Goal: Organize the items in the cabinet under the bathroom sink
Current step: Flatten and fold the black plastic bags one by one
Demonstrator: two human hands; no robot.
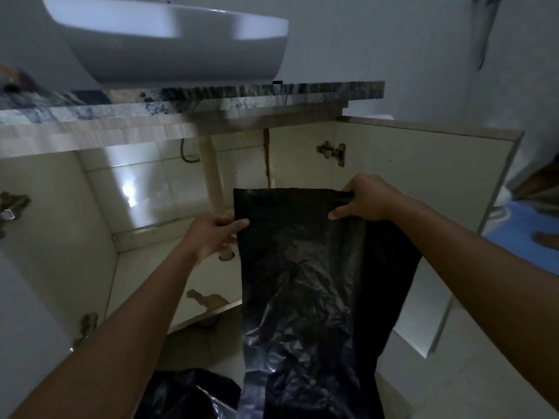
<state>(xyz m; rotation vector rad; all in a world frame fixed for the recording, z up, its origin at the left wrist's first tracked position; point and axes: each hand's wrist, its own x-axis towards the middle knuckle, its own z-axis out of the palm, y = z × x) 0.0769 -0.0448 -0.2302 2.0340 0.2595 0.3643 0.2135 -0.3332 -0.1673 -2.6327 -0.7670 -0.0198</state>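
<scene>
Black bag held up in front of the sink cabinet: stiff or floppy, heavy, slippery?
Likely floppy: the black bag hangs limp and creased from its top edge, which the left hand and right hand pinch. Probably very light: it looks thin, flat and empty. Possibly slippery: its film is glossy.

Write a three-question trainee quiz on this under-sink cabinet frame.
1. True or false: the left hand and right hand each hold a top corner of the black bag.
2. The right cabinet door is: A) closed, B) open, C) missing.
3. What pale, upright thing shows just above the left hand?
Key: 1 true; 2 B; 3 the drain pipe.
</scene>
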